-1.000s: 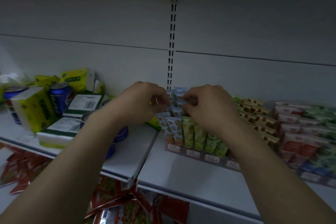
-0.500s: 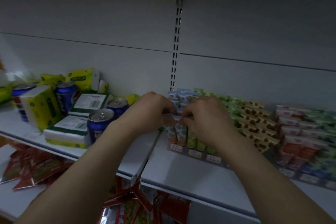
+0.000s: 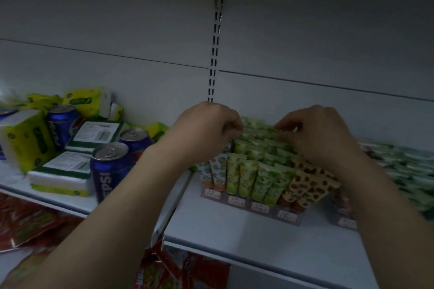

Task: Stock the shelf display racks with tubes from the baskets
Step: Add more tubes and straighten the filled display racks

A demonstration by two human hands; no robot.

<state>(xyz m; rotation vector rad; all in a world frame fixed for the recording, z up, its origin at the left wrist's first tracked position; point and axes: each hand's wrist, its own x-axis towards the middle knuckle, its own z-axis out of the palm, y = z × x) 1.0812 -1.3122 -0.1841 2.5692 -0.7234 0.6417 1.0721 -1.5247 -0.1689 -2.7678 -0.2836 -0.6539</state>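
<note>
Where the white shelf (image 3: 234,230) juts nearest the camera, red packets (image 3: 178,272) show beneath it at six o'clock. On it stands the display rack (image 3: 258,206), its rows packed with upright tubes (image 3: 244,178); a Pepsi can (image 3: 108,171) stands at its nine o'clock. Over the rear green rows, the left hand (image 3: 209,134) at eleven o'clock and the right hand (image 3: 321,136) at one o'clock curl fingers onto tube tops; whether either pinches one, I cannot tell. A slotted upright (image 3: 215,58) rises behind at twelve.
</note>
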